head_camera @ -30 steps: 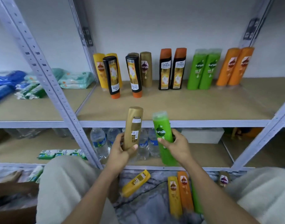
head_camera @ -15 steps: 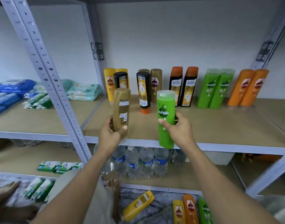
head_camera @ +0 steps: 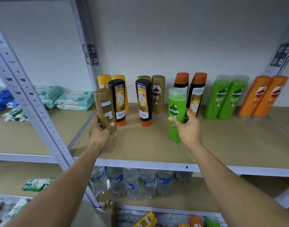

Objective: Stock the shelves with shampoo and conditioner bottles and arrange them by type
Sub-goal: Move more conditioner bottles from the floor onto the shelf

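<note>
Left grip (head_camera: 100, 131) is grasping the gold bottle (head_camera: 105, 108) round its lower half, thumb across the front. The barcode side faces the camera and the bottle tilts slightly left. Right grip (head_camera: 188, 128) is grasping the green Sunsilk bottle (head_camera: 175, 110) at mid-body, upright, clear cap up. Both are over the front of the shelf (head_camera: 157, 148); can't tell if either base touches the board. Just beyond the left grip: black bottle (head_camera: 117, 102) standing on its orange cap, yellow pair (head_camera: 104, 81) behind it. Between the grips: second black bottle (head_camera: 143, 102), also on its cap, gold pair (head_camera: 158, 94) behind. Directly behind the right grip: two orange-topped Shayla bottles (head_camera: 196, 94). Further right along the back: green pair (head_camera: 225, 97), then orange pair (head_camera: 263, 95). Below both grips, on the lower shelf: water bottles (head_camera: 132, 182). Left of the left grip, past the post (head_camera: 34, 108): wipes packs (head_camera: 71, 100).
</note>
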A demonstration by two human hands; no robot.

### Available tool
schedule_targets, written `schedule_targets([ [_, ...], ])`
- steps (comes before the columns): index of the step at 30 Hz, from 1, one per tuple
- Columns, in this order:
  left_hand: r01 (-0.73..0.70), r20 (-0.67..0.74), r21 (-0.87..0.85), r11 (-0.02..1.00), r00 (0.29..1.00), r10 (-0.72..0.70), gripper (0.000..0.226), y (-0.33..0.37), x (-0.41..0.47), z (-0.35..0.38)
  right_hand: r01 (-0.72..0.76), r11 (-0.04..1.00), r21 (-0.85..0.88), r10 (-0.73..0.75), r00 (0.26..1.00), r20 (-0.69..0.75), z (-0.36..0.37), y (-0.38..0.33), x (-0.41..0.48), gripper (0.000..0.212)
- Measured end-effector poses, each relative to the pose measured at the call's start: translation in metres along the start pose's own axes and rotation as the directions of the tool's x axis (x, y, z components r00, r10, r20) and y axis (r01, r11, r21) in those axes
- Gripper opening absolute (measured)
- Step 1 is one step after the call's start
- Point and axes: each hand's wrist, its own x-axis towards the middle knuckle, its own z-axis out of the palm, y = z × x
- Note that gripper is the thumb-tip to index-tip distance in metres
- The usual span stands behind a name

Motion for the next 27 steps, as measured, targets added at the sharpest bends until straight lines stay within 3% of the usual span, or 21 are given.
schedule_targets([
  [7,-0.101,-0.009,0.060,0.993,0.995,0.102,0.059,-0.018,0.025,0.011,0.031,1.000,0.001,-0.031,0.999,-0.013,0.013,0.038,0.022,0.075],
  [15,-0.129,0.007,0.124,0.984,0.992,0.129,0.057,-0.036,0.055,0.015,-0.040,0.992,-0.123,0.039,0.999,-0.007,0.023,0.070,0.033,0.073],
  [27,-0.041,-0.147,0.182,0.982,0.987,0.069,0.059,-0.044,0.074,0.026,-0.047,0.970,-0.239,0.029,0.996,-0.079,0.028,0.073,0.033,0.069],
])
